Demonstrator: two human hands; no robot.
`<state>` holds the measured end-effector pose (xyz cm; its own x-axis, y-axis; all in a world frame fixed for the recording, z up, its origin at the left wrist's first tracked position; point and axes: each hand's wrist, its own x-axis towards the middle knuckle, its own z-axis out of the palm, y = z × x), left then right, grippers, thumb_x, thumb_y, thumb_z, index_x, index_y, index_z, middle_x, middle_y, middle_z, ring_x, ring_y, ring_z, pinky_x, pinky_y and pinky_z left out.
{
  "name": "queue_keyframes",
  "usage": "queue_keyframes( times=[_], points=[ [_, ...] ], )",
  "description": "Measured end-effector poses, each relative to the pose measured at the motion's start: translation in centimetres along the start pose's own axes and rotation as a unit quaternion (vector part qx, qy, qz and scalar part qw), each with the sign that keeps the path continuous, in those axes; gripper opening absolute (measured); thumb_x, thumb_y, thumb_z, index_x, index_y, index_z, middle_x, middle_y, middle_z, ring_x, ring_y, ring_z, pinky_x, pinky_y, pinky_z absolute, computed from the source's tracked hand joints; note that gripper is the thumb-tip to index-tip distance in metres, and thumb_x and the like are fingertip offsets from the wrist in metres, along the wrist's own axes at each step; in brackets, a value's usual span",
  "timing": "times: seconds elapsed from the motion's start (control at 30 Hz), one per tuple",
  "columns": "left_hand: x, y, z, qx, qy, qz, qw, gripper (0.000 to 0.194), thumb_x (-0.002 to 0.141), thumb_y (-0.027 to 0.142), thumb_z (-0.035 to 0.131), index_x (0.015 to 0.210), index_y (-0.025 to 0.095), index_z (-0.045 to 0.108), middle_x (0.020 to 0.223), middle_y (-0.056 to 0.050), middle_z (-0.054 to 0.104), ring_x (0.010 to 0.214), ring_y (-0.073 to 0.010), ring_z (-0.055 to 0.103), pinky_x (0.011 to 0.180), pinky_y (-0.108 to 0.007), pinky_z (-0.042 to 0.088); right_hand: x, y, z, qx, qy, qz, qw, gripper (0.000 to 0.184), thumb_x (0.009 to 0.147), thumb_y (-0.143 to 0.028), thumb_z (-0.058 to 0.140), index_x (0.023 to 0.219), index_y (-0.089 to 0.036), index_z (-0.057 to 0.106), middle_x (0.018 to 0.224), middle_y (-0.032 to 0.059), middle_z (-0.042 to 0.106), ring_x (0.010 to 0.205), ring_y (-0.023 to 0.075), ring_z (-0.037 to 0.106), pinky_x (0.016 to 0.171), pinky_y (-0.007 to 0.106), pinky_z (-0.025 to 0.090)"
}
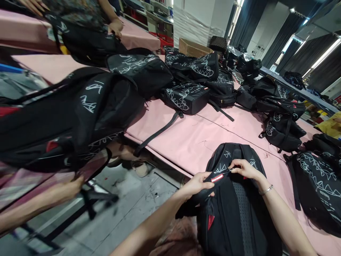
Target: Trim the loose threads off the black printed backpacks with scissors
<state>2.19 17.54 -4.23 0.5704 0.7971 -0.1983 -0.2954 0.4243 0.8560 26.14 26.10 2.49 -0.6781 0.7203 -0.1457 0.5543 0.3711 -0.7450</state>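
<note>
Backpack (231, 206) black, straps (221, 166) white-scribbled; label (217, 178) red, white-lettered; table covering (194, 138) pink; floor (128, 206) grey.

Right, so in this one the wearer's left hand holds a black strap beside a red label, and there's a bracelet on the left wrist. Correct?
Not quite: the head view shows the bracelet on the wrist of the right hand, not the left. The left hand does hold the black strap beside the red label.

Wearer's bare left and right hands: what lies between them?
In the head view, a black fabric shoulder strap bearing a small red rectangular label lies between the left hand and the right hand.
</note>
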Motion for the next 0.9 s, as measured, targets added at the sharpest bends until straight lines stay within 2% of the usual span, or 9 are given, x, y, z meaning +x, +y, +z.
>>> queue_keyframes(
  times=[0.4,0.9],
  points=[
    [0.1,0.0,0.3,0.004,0.002,0.005,1.0,0.037,0.066,0.026,0.069,0.099,0.013,0.06,0.065,0.002,0.058,0.057,-0.016,0.064,0.05,-0.023,0.048,0.1,-0.7,0.1,-0.02,-0.016,0.0,1.0,0.008,0.075,-0.022,0.062,0.082,-0.017,0.064,0.082,0.0017,0.065,0.078,0.0155,0.059,0.072,0.027,0.045],
    [0.1,0.5,1.0,0.038,0.019,0.009,0.999,0.036,0.066,0.028,0.067,0.096,0.013,0.057,0.065,0.002,0.057,0.058,-0.0175,0.065,0.045,-0.02,0.045,0.6,-3.7,1.0,-0.101,-0.024,-0.058,0.993,0.009,0.079,-0.026,0.062,0.084,-0.019,0.065,0.082,0.0029,0.064,0.078,0.0165,0.059,0.073,0.027,0.044]
  ],
)
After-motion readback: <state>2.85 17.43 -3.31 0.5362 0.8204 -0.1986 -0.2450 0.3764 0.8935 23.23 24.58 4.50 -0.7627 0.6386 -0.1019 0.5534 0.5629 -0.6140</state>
